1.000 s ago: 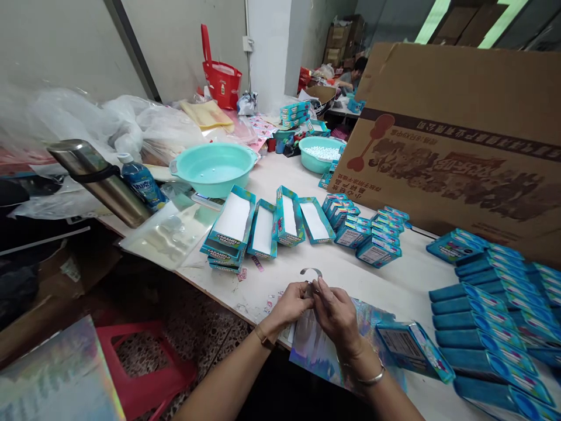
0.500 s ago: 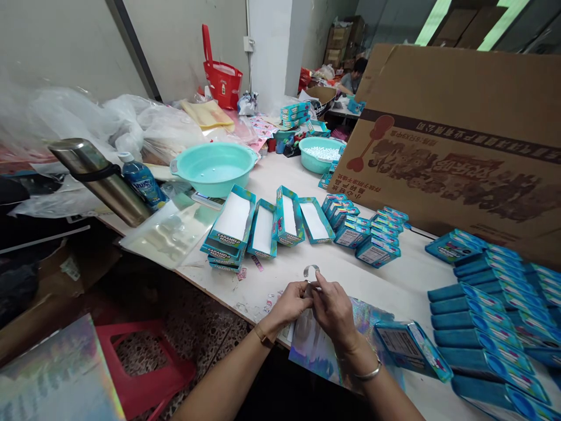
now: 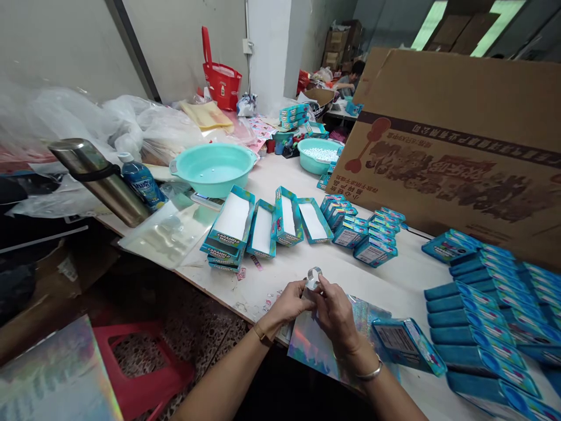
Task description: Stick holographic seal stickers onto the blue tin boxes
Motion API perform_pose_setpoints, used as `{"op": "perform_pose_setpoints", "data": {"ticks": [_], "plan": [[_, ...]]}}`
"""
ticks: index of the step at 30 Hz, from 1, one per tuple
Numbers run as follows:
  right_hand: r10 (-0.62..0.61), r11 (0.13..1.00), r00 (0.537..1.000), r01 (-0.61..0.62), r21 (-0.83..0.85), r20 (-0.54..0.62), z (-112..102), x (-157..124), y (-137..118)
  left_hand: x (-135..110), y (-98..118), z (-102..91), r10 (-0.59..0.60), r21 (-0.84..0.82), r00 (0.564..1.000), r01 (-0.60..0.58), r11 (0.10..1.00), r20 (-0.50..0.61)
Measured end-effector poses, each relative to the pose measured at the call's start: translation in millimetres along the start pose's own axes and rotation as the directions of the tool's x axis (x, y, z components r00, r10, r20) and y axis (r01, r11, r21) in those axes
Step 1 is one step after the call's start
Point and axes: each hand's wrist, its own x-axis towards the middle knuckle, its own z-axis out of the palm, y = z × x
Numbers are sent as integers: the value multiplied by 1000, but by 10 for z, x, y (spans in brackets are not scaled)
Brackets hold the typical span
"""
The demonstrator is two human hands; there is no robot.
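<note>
Both my hands meet at the near edge of the white table [image 3: 407, 280]. My left hand [image 3: 289, 303] and my right hand [image 3: 335, 310] pinch a small curled strip of shiny film [image 3: 312, 275] between their fingertips. Under them lies a holographic sheet [image 3: 319, 345] that overhangs the table edge. A blue box [image 3: 407, 345] rests just right of my right wrist, printed side up.
Rows of blue boxes [image 3: 482, 316] fill the right side. Open box trays [image 3: 263, 225] and a small box stack [image 3: 368, 234] lie ahead. A large cardboard carton [image 3: 460, 146] stands behind them. Left: two teal basins [image 3: 214, 166], a steel flask [image 3: 99, 178], a bottle [image 3: 140, 181]. A person sits far back.
The curled strip has shortened and curled tighter toward my fingertips. My hands stay in the same place at the table edge.
</note>
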Motion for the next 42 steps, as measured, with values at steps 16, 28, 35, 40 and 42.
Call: {"op": "perform_pose_setpoints", "data": {"ticks": [16, 28, 35, 40, 42], "plan": [[177, 978, 971, -192, -84, -160, -563, 460, -215, -55, 69, -95, -60, 11, 990, 59, 998, 131], [124, 989, 979, -109, -101, 159, -59, 63, -78, -8, 9, -63, 13, -4, 996, -13, 1000, 92], [27, 988, 992, -7, -157, 126, -27, 142, -11, -15, -21, -80, 9, 9, 997, -10, 1000, 78], [-11, 992, 997, 21, -120, 82, -210, 286, -157, -13, 22, -80, -24, 25, 998, 23, 999, 66], [35, 995, 997, -28, -91, 74, -419, 313, -299, -7, 55, -89, -16, 37, 996, 12, 999, 93]]}}
